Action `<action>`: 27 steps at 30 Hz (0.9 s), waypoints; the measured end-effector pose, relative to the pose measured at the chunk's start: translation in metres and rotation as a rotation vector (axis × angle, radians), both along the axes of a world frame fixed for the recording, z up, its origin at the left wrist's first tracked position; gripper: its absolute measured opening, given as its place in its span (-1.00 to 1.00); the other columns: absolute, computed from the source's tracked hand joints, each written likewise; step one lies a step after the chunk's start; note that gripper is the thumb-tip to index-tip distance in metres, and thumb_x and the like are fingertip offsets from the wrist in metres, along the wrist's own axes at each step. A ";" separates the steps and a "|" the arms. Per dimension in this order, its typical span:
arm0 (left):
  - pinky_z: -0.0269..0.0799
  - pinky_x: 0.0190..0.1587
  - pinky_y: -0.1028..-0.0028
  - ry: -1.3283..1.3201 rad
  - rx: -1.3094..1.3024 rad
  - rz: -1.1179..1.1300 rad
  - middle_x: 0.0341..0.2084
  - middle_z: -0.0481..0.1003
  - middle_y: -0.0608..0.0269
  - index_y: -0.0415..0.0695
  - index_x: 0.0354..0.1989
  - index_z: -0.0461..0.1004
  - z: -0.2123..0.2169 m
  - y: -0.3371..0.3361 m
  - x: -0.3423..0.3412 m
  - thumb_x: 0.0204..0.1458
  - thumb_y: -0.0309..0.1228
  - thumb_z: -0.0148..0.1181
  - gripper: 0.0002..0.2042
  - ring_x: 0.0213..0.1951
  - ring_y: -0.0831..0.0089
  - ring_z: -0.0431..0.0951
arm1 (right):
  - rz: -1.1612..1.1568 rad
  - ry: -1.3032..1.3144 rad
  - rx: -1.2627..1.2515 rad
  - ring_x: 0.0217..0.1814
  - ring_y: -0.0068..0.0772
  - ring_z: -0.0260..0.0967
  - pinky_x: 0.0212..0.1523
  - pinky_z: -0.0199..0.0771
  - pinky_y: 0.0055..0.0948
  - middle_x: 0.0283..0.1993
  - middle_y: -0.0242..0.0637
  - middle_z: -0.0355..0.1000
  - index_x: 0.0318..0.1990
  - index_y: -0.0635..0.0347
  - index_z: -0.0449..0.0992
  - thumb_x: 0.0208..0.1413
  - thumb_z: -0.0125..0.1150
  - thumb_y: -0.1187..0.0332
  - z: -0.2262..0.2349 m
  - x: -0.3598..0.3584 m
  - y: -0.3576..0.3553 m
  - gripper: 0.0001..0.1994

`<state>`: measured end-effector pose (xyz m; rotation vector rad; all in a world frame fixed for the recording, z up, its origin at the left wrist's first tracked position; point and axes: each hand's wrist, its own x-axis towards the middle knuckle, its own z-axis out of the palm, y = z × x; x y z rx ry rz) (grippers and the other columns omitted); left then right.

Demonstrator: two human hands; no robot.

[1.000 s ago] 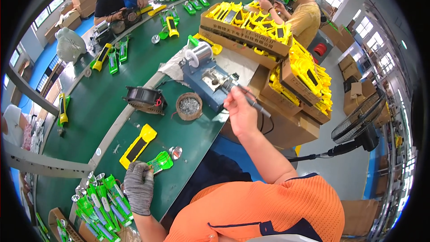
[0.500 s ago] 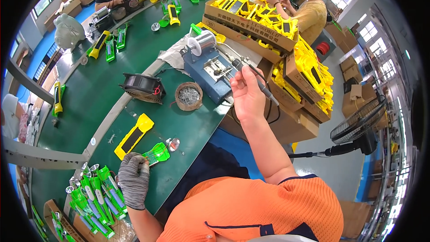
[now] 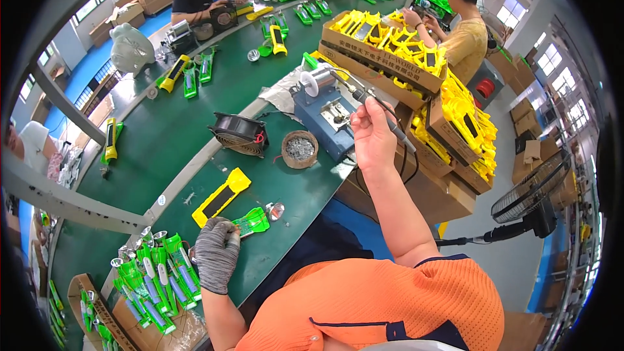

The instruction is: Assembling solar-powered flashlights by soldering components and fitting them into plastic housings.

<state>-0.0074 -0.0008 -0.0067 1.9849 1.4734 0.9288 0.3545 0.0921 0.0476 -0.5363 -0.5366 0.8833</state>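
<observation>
A curved green workbench fills most of the view, its far reaches crowded with things too small to make out and its near edge running behind the person's body. On its right stands an open carton of yellow plastic shells, the lower layers hidden. At lower left, a heap of green lamp casings overlaps so much that single pieces are hard to separate. A blue soldering unit sits in front of the carton, with a black box fan to its left and a round tub of metal scraps between them. The bare right hand is closed around a soldering iron just beside the unit; its tip is lost among the metal fittings. The gloved left hand touches the near end of a green lamp casing lying on the bench, beside a yellow housing with a dark panel; the fingers cover that end, so whether they pinch it or merely rest there cannot be told. Smallest is a shiny reflector just beyond the casing's other end, its inside blurred by glare
</observation>
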 end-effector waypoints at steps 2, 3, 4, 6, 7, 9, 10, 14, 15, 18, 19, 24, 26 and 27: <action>0.55 -0.28 0.30 0.002 0.009 0.005 -0.34 0.55 0.08 -0.24 -0.34 0.57 -0.002 0.000 0.000 -0.01 -0.63 0.39 -0.89 -0.37 0.19 0.61 | 0.003 -0.004 0.012 -0.33 -0.47 0.49 -0.22 0.56 -0.44 -0.34 -0.33 0.54 -0.14 0.10 0.48 0.26 0.36 0.43 0.004 -0.003 0.005 -0.86; 0.55 -0.28 0.28 -0.016 -0.001 0.010 -0.34 0.55 0.07 -0.23 -0.35 0.57 -0.002 0.000 0.001 -0.02 -0.61 0.39 -0.89 -0.37 0.17 0.61 | 0.004 -0.006 0.023 -0.33 -0.47 0.49 -0.22 0.56 -0.44 -0.34 -0.33 0.54 -0.14 0.10 0.48 0.26 0.36 0.43 0.007 -0.004 0.007 -0.86; 0.55 -0.28 0.28 -0.016 0.007 0.012 -0.34 0.55 0.07 -0.23 -0.35 0.57 -0.002 -0.001 0.000 -0.02 -0.61 0.39 -0.89 -0.37 0.17 0.61 | 0.002 -0.017 0.023 -0.33 -0.47 0.50 -0.23 0.56 -0.44 -0.33 -0.33 0.54 -0.14 0.10 0.48 0.25 0.36 0.43 0.008 -0.006 0.008 -0.86; 0.51 -0.28 0.35 0.023 0.061 -0.004 -0.36 0.53 0.10 -0.24 -0.35 0.56 -0.003 -0.001 -0.001 0.01 -0.63 0.37 -0.90 -0.37 0.25 0.58 | 0.000 -0.028 0.028 -0.33 -0.47 0.50 -0.24 0.56 -0.44 -0.33 -0.33 0.54 -0.15 0.10 0.48 0.25 0.35 0.44 0.010 -0.011 0.008 -0.86; 0.52 -0.27 0.32 0.037 0.071 0.000 -0.35 0.53 0.08 -0.24 -0.35 0.55 -0.002 -0.001 -0.001 0.00 -0.63 0.37 -0.90 -0.35 0.19 0.58 | -0.006 -0.020 0.033 -0.33 -0.48 0.50 -0.24 0.56 -0.44 -0.34 -0.33 0.54 -0.15 0.10 0.48 0.25 0.36 0.44 0.011 -0.013 0.008 -0.86; 0.51 -0.27 0.31 0.038 0.083 0.001 -0.35 0.53 0.08 -0.23 -0.36 0.55 -0.006 -0.001 -0.002 -0.01 -0.63 0.37 -0.90 -0.36 0.19 0.58 | -0.011 -0.011 0.039 -0.33 -0.48 0.50 -0.25 0.56 -0.45 -0.34 -0.34 0.54 -0.15 0.10 0.48 0.25 0.36 0.44 0.013 -0.016 0.007 -0.86; 0.51 -0.27 0.31 0.039 0.091 0.001 -0.36 0.53 0.08 -0.23 -0.36 0.56 -0.007 0.000 -0.002 -0.01 -0.63 0.38 -0.90 -0.36 0.19 0.58 | -0.008 -0.022 0.031 -0.32 -0.49 0.50 -0.26 0.56 -0.45 -0.34 -0.34 0.54 -0.15 0.10 0.47 0.25 0.36 0.44 0.013 -0.016 0.006 -0.85; 0.51 -0.28 0.31 0.038 0.101 -0.011 -0.36 0.52 0.08 -0.23 -0.36 0.56 -0.006 0.003 0.000 -0.01 -0.62 0.38 -0.89 -0.37 0.19 0.58 | -0.005 -0.035 0.022 -0.31 -0.49 0.50 -0.26 0.55 -0.45 -0.34 -0.34 0.54 -0.15 0.09 0.47 0.25 0.37 0.43 0.011 -0.014 0.005 -0.85; 0.51 -0.28 0.32 0.034 0.086 -0.010 -0.37 0.52 0.08 -0.23 -0.36 0.56 -0.005 0.004 0.001 -0.01 -0.63 0.38 -0.89 -0.37 0.20 0.58 | -0.007 -0.034 0.021 -0.31 -0.49 0.50 -0.26 0.55 -0.45 -0.34 -0.34 0.54 -0.15 0.09 0.47 0.25 0.37 0.43 0.011 -0.014 0.005 -0.85; 0.51 -0.28 0.33 0.030 0.063 0.002 -0.37 0.52 0.09 -0.23 -0.36 0.56 -0.005 0.002 -0.001 -0.01 -0.63 0.38 -0.90 -0.37 0.23 0.58 | 0.007 -0.023 0.015 -0.31 -0.48 0.50 -0.25 0.54 -0.44 -0.33 -0.34 0.54 -0.15 0.09 0.47 0.25 0.37 0.43 0.013 -0.016 0.003 -0.84; 0.50 -0.29 0.34 0.025 0.059 0.009 -0.37 0.52 0.10 -0.24 -0.36 0.56 -0.006 0.001 -0.001 -0.01 -0.63 0.38 -0.90 -0.37 0.25 0.57 | 0.008 -0.020 0.015 -0.31 -0.48 0.50 -0.25 0.54 -0.43 -0.33 -0.34 0.54 -0.15 0.10 0.47 0.25 0.37 0.43 0.014 -0.018 0.002 -0.84; 0.50 -0.29 0.35 0.040 0.076 -0.004 -0.37 0.52 0.11 -0.24 -0.36 0.56 -0.004 0.000 -0.001 0.00 -0.64 0.37 -0.90 -0.38 0.26 0.57 | 0.019 -0.021 0.028 -0.30 -0.47 0.50 -0.24 0.54 -0.42 -0.33 -0.33 0.54 -0.14 0.10 0.47 0.25 0.37 0.44 0.011 -0.019 0.002 -0.85; 0.50 -0.28 0.35 0.059 0.096 -0.013 -0.37 0.52 0.11 -0.24 -0.36 0.55 -0.007 0.002 -0.002 0.01 -0.63 0.36 -0.91 -0.37 0.25 0.57 | 0.041 -0.025 0.035 -0.30 -0.47 0.50 -0.25 0.54 -0.42 -0.33 -0.33 0.54 -0.14 0.11 0.48 0.25 0.36 0.44 0.012 -0.019 0.002 -0.85; 0.50 -0.28 0.35 0.060 0.092 -0.011 -0.37 0.52 0.11 -0.24 -0.36 0.55 -0.007 0.002 -0.002 0.01 -0.63 0.36 -0.91 -0.37 0.25 0.57 | 0.044 -0.023 0.032 -0.30 -0.47 0.50 -0.25 0.54 -0.42 -0.33 -0.33 0.54 -0.14 0.11 0.48 0.25 0.36 0.44 0.012 -0.021 0.002 -0.85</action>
